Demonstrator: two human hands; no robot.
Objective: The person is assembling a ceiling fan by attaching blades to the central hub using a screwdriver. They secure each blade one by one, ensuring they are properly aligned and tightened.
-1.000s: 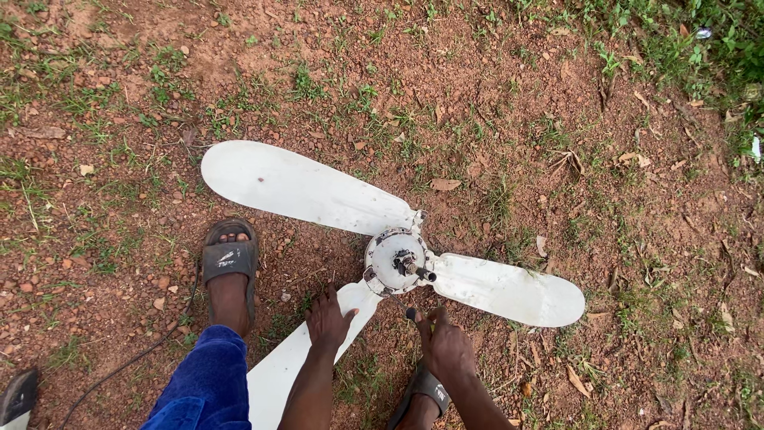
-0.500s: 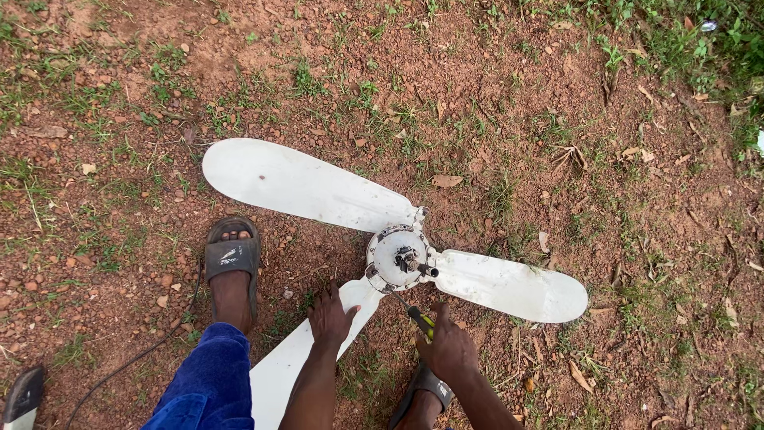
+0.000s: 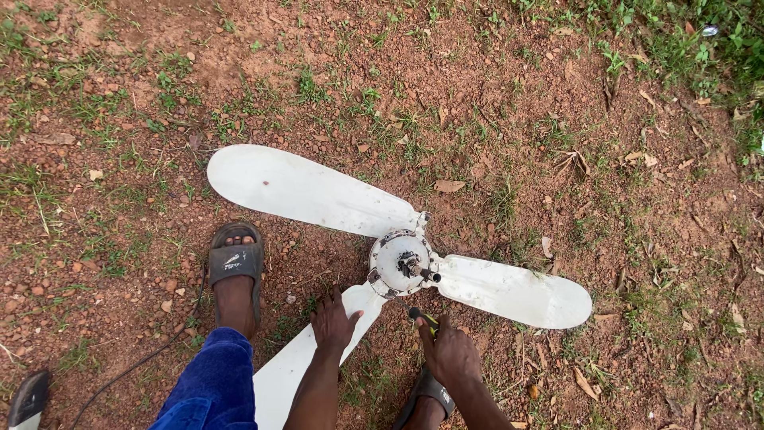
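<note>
One white ceiling fan (image 3: 402, 263) lies flat on bare red dirt (image 3: 493, 95), motor side up, near frame centre. Three blades counted: one long blade (image 3: 306, 191) pointing up-left, one blade (image 3: 513, 291) pointing right, one blade (image 3: 306, 358) running down-left toward the bottom edge, partly hidden by an arm. One round motor hub (image 3: 398, 263) in the middle, with a short dark shaft stub (image 3: 422, 271) sticking out of it.

Left hand (image 3: 333, 322): fingers spread, palm down, pressed flat on the root of the down-left blade, just beside the hub. Not gripping anything.

Right hand (image 3: 450, 354): closed around one tool (image 3: 423, 317) with a yellow-and-black handle; tip points up toward the underside edge of the hub. Tip contact with the hub: cannot tell, too small. Tool type also unclear, looks like a screwdriver.

Feet: two in view near the fan, both in dark sandals. One sandalled foot (image 3: 235, 275) sits left of the hub, between the up-left and down-left blades, with a blue trouser leg (image 3: 215, 382) above it. The other sandal (image 3: 426, 394) is under the right wrist, mostly hidden. A third sandal (image 3: 28, 398) shows at the bottom-left corner, cut off by the frame.

One thin dark cable (image 3: 135, 362) runs across the dirt at lower left. Grass patches (image 3: 700, 48) thicker at top right, dry leaves scattered.
</note>
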